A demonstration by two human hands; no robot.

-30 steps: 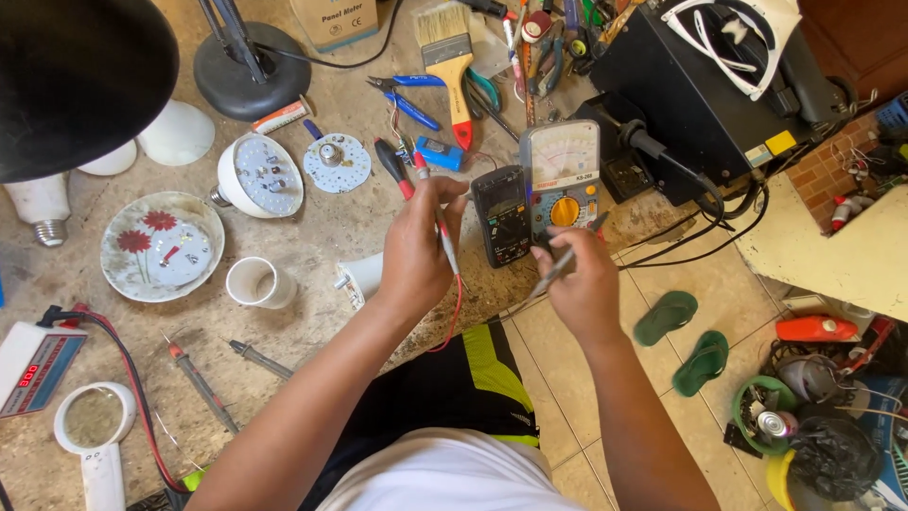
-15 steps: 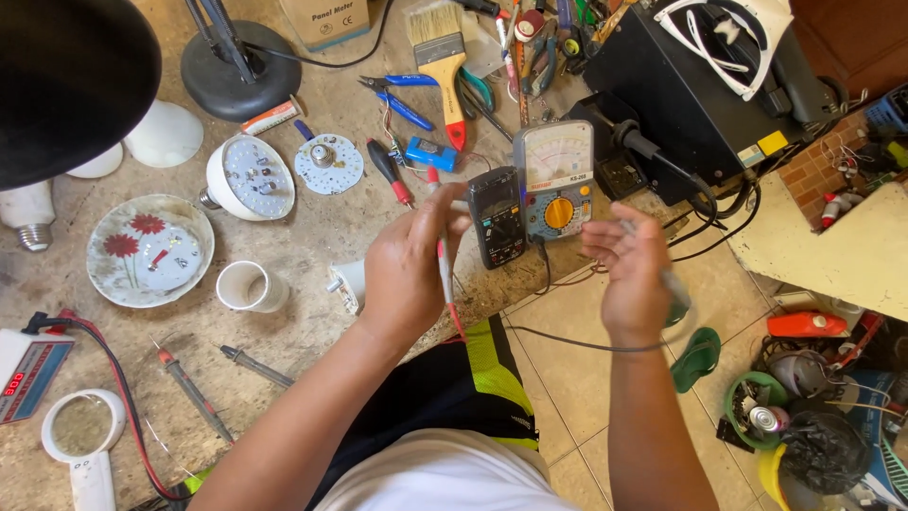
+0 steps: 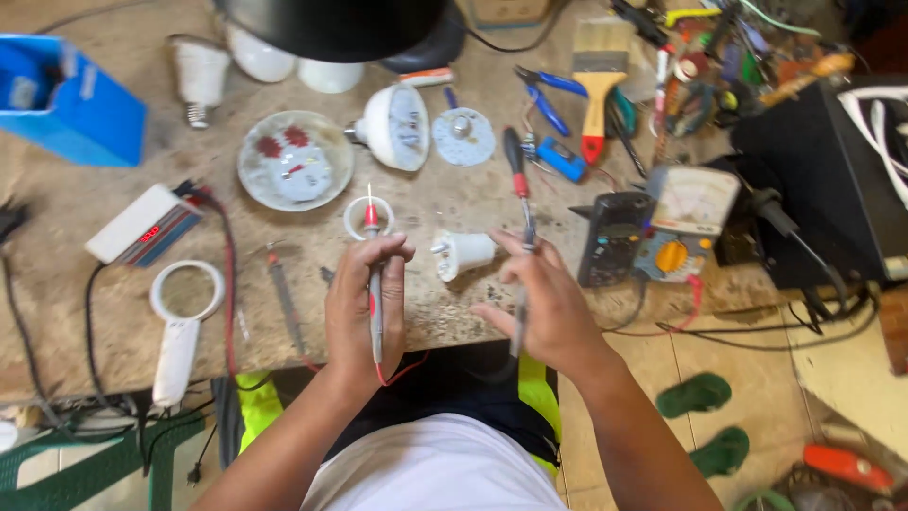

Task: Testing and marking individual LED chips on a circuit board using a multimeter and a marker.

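Observation:
My left hand (image 3: 364,303) grips a red test probe (image 3: 375,284) like a pen, its metal tip pointing away over a small white ring (image 3: 352,227). In my right hand (image 3: 549,308) is a black probe (image 3: 520,326), also pointing away. Between the two hands lies a white lamp base (image 3: 463,254) on the worn workbench (image 3: 113,331), just ahead of my fingers. A red lead trails from the left probe over the bench edge. A black digital meter (image 3: 613,237) and a pale analog meter (image 3: 686,222) sit to the right.
Ahead lie a round lamp board on a dish (image 3: 295,161), a white lamp housing (image 3: 395,126), a small disc (image 3: 463,135), a screwdriver (image 3: 514,161), blue pliers (image 3: 544,95) and a paintbrush (image 3: 598,85). A white handled ring (image 3: 184,322) and blue box (image 3: 66,99) sit left; green sandals (image 3: 695,393) on the floor.
Both hands came away from the meters and moved left along the bench, each carrying a probe. They now sit either side of the white lamp base; the view swung left too.

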